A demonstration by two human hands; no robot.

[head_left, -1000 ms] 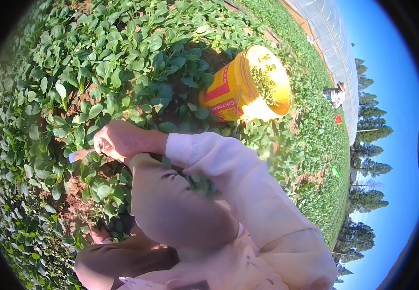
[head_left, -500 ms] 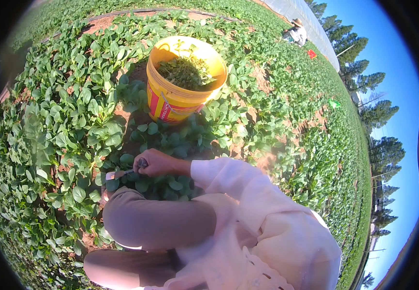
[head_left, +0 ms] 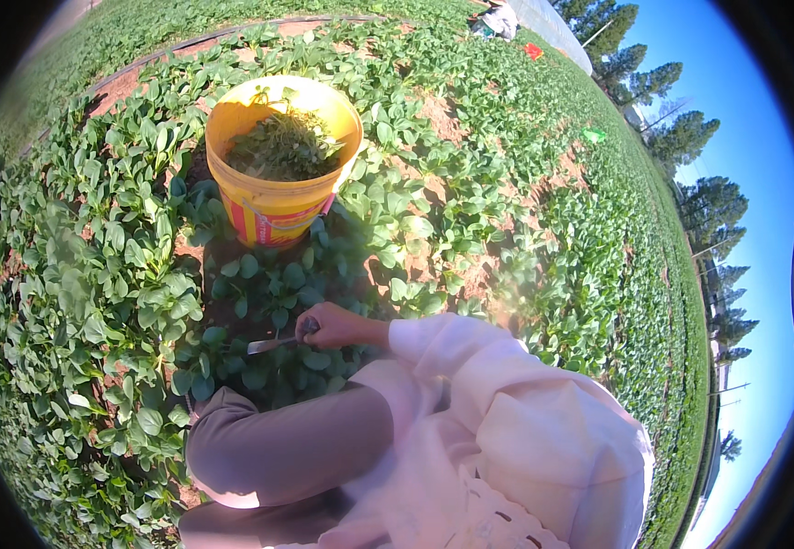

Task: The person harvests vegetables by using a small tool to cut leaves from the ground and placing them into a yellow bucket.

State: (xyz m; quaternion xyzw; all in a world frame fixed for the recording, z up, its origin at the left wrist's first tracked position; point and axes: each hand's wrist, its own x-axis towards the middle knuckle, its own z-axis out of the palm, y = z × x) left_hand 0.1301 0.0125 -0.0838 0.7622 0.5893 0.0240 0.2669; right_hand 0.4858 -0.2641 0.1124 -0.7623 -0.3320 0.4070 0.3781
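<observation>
My right hand (head_left: 334, 327) is closed round the dark handle of a small flat-bladed hand tool (head_left: 271, 345). Its pale metal blade points left, just above low leafy green plants (head_left: 241, 274) and near my bent knee (head_left: 223, 430). Whether the blade touches a stem or the soil, I cannot tell. Beyond the hand stands an upright yellow bucket (head_left: 310, 206) with a red label. Cut or pulled greens (head_left: 291, 151) lie inside it. My left hand is out of the picture.
Rows of the leafy crop surround me, with reddish bare soil (head_left: 479, 274) between them. Another person (head_left: 497, 20) is far off at the top, with a red thing (head_left: 532, 51) nearby. A green thing (head_left: 594, 135) lies farther right. Trees (head_left: 717, 206) line the field's edge.
The view has shifted, so the bucket stands farther left in the picture. My right hand has moved right with the tool, and the blade is farther from my knee.
</observation>
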